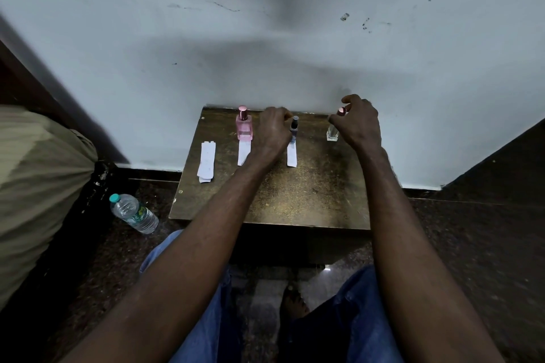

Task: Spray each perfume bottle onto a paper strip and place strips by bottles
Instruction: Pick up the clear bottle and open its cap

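Bottles stand upright in a row along the far edge of the table (295, 203), close to the wall (265, 53): a pink bottle (244, 127) on the left, a small dark bottle (294, 127) in the middle, and a clear bottle (332, 133) with a pink cap (341, 111) on the right. A paper strip (243, 153) lies just in front of the pink bottle with its far end at the base, and a second strip (291, 156) lies the same way before the dark bottle. A stack of strips (205, 162) sits left of the pink bottle, apart from it. Your left hand (272, 130) is between the pink and dark bottles, fingers curled toward the dark bottle's top; I cannot tell whether it holds anything. Your right hand (358, 121) arches beside the clear bottle, thumb and forefinger curved round the cap; I cannot tell whether they actually touch it. A plastic water bottle (134, 214) lies on the floor left of the table.
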